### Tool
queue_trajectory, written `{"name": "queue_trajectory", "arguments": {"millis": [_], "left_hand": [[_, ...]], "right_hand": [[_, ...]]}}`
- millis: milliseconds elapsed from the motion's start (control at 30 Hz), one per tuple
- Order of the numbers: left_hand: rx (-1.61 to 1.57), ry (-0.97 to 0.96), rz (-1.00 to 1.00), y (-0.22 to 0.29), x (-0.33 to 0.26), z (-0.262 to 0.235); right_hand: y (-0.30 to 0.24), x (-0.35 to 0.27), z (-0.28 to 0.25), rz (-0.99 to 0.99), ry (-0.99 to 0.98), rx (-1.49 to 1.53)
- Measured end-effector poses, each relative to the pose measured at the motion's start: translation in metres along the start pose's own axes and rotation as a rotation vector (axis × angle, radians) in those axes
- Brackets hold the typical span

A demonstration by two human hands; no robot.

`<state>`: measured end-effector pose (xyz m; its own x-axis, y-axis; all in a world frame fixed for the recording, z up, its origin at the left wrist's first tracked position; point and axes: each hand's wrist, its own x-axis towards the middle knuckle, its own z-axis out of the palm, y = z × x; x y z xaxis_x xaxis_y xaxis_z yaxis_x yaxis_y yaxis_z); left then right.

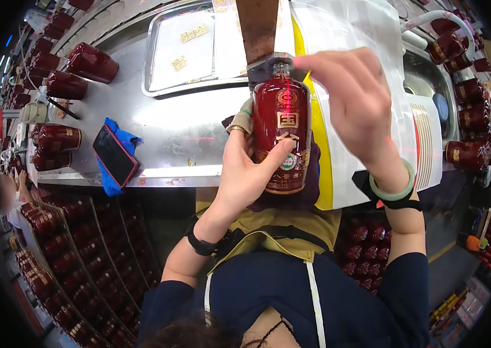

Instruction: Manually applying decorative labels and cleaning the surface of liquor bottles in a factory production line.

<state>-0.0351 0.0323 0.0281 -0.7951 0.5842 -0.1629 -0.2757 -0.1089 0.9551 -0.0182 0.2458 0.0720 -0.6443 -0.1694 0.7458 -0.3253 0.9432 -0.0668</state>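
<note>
A glossy dark red bottle [283, 110] with gold and white markings lies tilted in front of me, its glass neck against a metal holder [280, 58]. My left hand [238, 174] is wrapped around its lower left side, the thumb across its front. Beige covers sit on some of that hand's fingers. Beside the bottle's neck, my right hand [358, 95] is raised with curled fingers, a fingertip close to the holder. Motion blurs this hand, and what it may pinch is hidden. Dark cloth [309, 174] shows under the bottle.
Behind the bottle, a metal tray [151, 72] carries white sheets with gold labels [194, 33]. A phone [115, 155] rests on a blue cloth [111, 184] at left. More red bottles [92, 62] stand left and right. White sheeting [350, 40] with a yellow strip [325, 174] covers the right side.
</note>
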Motion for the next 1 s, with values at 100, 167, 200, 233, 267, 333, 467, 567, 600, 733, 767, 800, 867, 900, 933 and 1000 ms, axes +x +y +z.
{"name": "queue_trajectory", "arguments": {"millis": [100,167,200,233,267,333,467,567,600,733,767,800,867,900,933,1000], "left_hand": [[0.009,0.007,-0.006,-0.001,-0.001,-0.001],[0.005,-0.001,-0.015,0.0,-0.001,0.0],[0.005,-0.001,-0.015,0.002,-0.001,0.0],[0.0,-0.005,-0.023,0.005,-0.001,0.002],[-0.006,-0.009,-0.031,0.007,-0.001,0.003],[-0.03,-0.021,-0.025,0.002,-0.002,-0.001],[-0.132,-0.045,0.099,-0.006,-0.016,-0.01],[0.126,0.049,0.347,-0.026,-0.013,-0.023],[0.414,0.011,0.457,-0.017,-0.013,-0.027],[1.058,-0.024,0.624,0.008,-0.011,-0.01],[1.133,-0.008,0.616,0.009,-0.013,-0.006],[1.134,-0.008,0.615,0.013,-0.015,-0.001],[1.198,-0.014,0.524,0.02,-0.017,0.006],[1.199,-0.014,0.523,0.02,-0.017,0.009],[1.258,-0.005,0.534,0.02,-0.016,0.012],[1.293,0.022,0.562,0.024,-0.015,0.018]], "right_hand": [[-0.026,-0.003,-0.006,-0.112,-0.061,0.203],[-0.017,-0.004,-0.003,-0.135,-0.024,0.12],[-0.008,-0.004,-0.002,-0.093,-0.008,0.097],[-0.001,-0.004,-0.002,-0.051,0.008,0.073],[-0.001,-0.005,-0.005,0.003,0.006,0.069],[-0.008,-0.012,-0.008,-0.032,-0.031,0.115],[-0.037,-0.045,-0.023,-0.138,-0.174,0.289],[-0.046,-0.054,-0.032,-0.028,-0.156,0.456],[-0.045,-0.057,-0.034,0.104,-0.148,0.528],[-0.05,-0.068,-0.026,0.629,0.048,0.653],[-0.052,-0.07,-0.023,0.706,0.107,0.701],[-0.054,-0.07,-0.022,0.784,0.166,0.748],[-0.056,-0.069,-0.024,0.816,0.169,0.769],[-0.057,-0.069,-0.024,0.847,0.171,0.789],[-0.056,-0.069,-0.023,0.873,0.186,0.804],[-0.055,-0.068,-0.021,0.893,0.213,0.788]]}}
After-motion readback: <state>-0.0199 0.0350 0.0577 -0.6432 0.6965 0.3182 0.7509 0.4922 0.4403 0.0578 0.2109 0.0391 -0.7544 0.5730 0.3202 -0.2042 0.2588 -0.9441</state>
